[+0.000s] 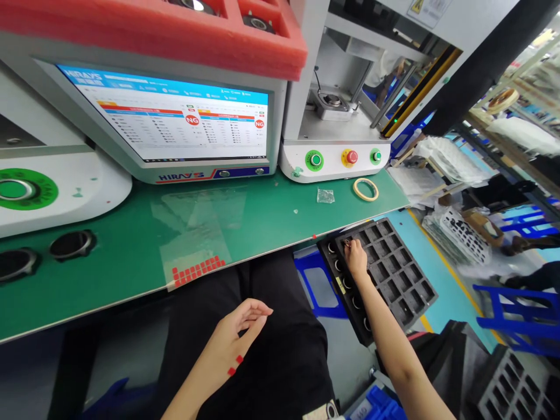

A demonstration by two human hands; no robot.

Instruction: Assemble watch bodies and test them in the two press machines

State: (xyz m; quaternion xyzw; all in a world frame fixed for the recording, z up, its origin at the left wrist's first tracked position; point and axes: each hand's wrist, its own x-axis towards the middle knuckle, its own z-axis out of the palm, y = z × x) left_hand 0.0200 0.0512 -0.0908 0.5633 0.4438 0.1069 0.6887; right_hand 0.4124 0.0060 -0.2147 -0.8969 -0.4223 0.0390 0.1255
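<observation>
My left hand (240,328) hovers above my lap, its fingers loosely curved and nothing in them. Two small red stickers (235,366) cling to it near the thumb. At the right, my right hand (357,258) reaches into a dark foam tray (405,286) with square pockets. Its fingers are closed around a small round part (347,242) at the upper left pockets, mostly hidden by the fingertips. More round parts with pale rims sit in the tray's left column. Two round black watch cases (72,244) lie on the green bench at the left.
A green bench (271,213) carries a sheet of red stickers (199,272), a tape roll (366,189) and a small clear bag (325,196). Behind stand a screen (175,122) and a press machine (335,157) with buttons. A blue stool (321,283) is beneath the tray.
</observation>
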